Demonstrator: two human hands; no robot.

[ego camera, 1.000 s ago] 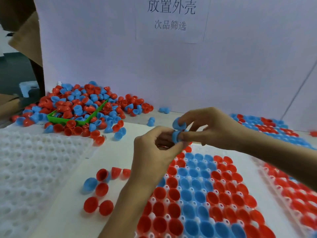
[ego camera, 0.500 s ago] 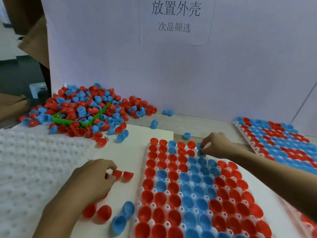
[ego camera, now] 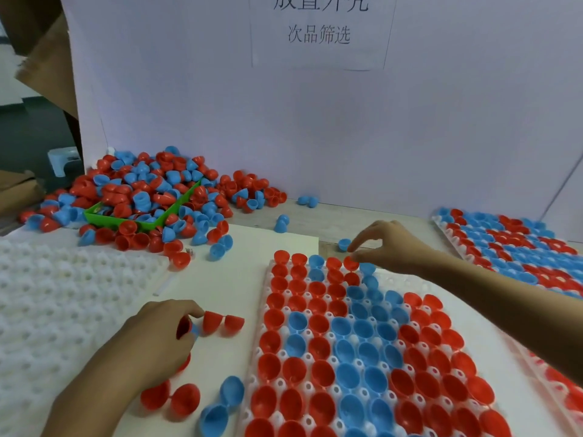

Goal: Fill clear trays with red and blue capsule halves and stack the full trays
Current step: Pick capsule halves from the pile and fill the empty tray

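A clear tray lies in front of me, most cells filled with red and blue capsule halves; a few cells at its far right are bare. My left hand rests on the white sheet left of the tray and pinches a red capsule half, with a bit of blue showing behind it. My right hand hovers at the tray's far edge, its fingertips just above a red half in the far row, nothing visible between them. Loose red halves and blue halves lie by my left wrist.
A big pile of red and blue halves sits at the back left around a green scoop. Empty white trays lie at the left. A filled tray lies at the right. One blue half lies behind the tray.
A second ago both hands met above the tray, holding blue halves. My left hand dropped to the loose halves and took a red one; my right hand went to the tray's far row.
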